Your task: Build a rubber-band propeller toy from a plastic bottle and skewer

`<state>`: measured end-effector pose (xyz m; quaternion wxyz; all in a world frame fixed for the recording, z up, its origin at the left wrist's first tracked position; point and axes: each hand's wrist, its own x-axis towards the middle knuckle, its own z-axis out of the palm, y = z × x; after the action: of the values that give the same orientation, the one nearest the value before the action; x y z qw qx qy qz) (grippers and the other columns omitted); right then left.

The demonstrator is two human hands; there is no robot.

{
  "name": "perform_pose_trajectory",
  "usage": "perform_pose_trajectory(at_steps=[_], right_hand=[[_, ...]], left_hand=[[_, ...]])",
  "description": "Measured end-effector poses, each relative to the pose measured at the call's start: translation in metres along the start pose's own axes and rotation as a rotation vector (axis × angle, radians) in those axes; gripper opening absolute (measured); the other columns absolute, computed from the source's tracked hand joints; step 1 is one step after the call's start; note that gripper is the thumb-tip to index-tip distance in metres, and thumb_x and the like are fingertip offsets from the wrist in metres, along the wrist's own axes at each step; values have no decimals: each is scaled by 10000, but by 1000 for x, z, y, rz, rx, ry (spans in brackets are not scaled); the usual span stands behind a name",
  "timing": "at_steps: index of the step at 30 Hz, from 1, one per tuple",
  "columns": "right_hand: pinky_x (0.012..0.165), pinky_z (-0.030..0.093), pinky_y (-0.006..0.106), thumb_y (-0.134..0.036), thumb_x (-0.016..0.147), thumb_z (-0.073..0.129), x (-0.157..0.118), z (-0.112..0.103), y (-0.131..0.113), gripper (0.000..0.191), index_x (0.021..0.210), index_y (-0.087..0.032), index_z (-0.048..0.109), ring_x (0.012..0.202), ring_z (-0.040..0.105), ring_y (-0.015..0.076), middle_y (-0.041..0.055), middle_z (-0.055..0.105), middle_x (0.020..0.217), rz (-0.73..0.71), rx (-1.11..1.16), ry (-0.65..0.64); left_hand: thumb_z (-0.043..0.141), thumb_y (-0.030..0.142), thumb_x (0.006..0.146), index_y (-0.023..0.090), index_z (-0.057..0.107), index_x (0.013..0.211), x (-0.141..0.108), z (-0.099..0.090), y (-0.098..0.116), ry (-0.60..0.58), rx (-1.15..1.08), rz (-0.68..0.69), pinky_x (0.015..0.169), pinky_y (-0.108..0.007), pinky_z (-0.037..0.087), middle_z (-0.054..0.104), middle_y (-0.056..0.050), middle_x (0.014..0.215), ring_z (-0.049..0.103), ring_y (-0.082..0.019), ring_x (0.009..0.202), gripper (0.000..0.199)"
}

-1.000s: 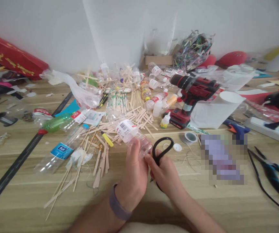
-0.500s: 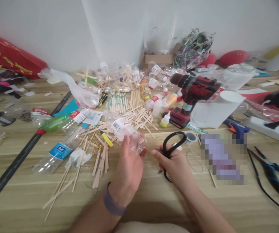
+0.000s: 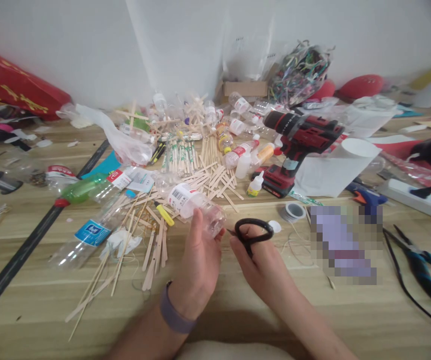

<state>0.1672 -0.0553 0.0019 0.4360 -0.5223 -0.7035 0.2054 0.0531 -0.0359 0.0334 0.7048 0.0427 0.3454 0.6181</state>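
My left hand (image 3: 200,255), with a purple band at the wrist, is wrapped round the near end of a clear plastic bottle (image 3: 215,216). A white label with a barcode shows on the bottle, which lies slanted with its far end to the upper left. In my right hand (image 3: 258,260) is a pair of black-handled scissors (image 3: 253,234). Their tip points left at the bottle's near end, very close to it; whether it touches I cannot tell. My right fingers hide most of the blades.
Wooden sticks (image 3: 158,257) and a yellow cutter (image 3: 164,213) lie left of the bottle. Behind stand a small glue bottle (image 3: 255,184) and a red cordless drill (image 3: 294,150). To the right are a grey spool (image 3: 294,212) and pliers (image 3: 421,265). A black bar (image 3: 16,255) crosses the left side.
My right hand has turned the scissors, so their handle loops lie flatter and the tip points at the bottle. The scissors moved left, closer to the bottle. My left hand keeps its hold.
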Motion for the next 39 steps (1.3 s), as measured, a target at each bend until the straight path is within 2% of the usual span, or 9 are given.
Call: perform_pose_trajectory(at_steps=[3, 9, 15, 22, 27, 29, 32, 36, 39], right_hand=[[632, 525, 285, -224, 964, 440, -4, 6, 5, 125, 956, -178, 556, 714, 656, 197, 73, 653, 813, -92, -121, 33], [549, 492, 292, -269, 983, 429, -6, 11, 11, 182, 908, -179, 568, 634, 644, 211, 69, 647, 754, -39, -195, 39], [469, 415, 295, -285, 966, 412, -9, 16, 13, 221, 810, -206, 547, 541, 567, 202, 57, 587, 700, 6, -215, 75], [560, 478, 337, -308, 878, 478, -7, 20, 11, 138, 795, -222, 547, 635, 613, 243, 75, 610, 711, 143, -98, 93], [643, 504, 369, -330, 818, 520, 0, 14, 3, 104, 770, -239, 502, 720, 633, 259, 70, 631, 736, 278, 110, 1], [554, 479, 323, -369, 829, 539, 2, 11, 0, 167, 745, -241, 470, 591, 584, 209, 18, 570, 623, 353, 226, -76], [395, 366, 245, -503, 872, 475, 3, 7, -4, 308, 716, -250, 394, 394, 377, 115, -84, 358, 493, 465, 436, -214], [347, 251, 207, -615, 871, 421, 4, 1, -6, 425, 669, -246, 356, 390, 175, 56, -96, 299, 557, 556, 635, -334], [359, 251, 207, -633, 868, 434, 4, -4, -6, 448, 660, -242, 366, 397, 163, 56, -101, 284, 554, 572, 671, -314]], left_hand=[[464, 375, 994, 185, 689, 958, 0, -1, -2, -8, 5, -18, 687, -235, 443, 692, -13, 895, 616, -132, 792, 296], [538, 445, 948, 197, 664, 985, 0, -3, -8, -43, 11, -15, 722, -248, 463, 663, -14, 876, 600, -139, 781, 281], [725, 484, 800, 223, 652, 1001, 1, -7, -14, -77, 22, 5, 933, -303, 449, 667, -23, 1000, 613, -171, 952, 338], [730, 472, 793, 190, 666, 943, -1, -7, -19, -113, 36, 13, 959, -323, 436, 666, -24, 934, 600, -175, 934, 325], [689, 448, 833, 182, 679, 958, 1, -9, -20, -144, 50, 32, 950, -327, 452, 697, -37, 948, 627, -187, 943, 294], [701, 471, 813, 179, 686, 979, 2, -10, -20, -153, 50, 10, 970, -342, 446, 708, -46, 970, 632, -209, 982, 336], [723, 540, 762, 163, 699, 990, 2, -11, -17, -212, 68, -19, 978, -354, 444, 718, -66, 988, 624, -248, 1039, 442], [718, 590, 742, 169, 708, 1009, -1, -9, -9, -290, 120, -49, 899, -330, 477, 722, -66, 983, 635, -247, 1002, 499], [673, 526, 822, 169, 716, 936, -2, -5, -3, -223, 67, -78, 805, -285, 499, 715, -53, 943, 646, -193, 883, 377]])
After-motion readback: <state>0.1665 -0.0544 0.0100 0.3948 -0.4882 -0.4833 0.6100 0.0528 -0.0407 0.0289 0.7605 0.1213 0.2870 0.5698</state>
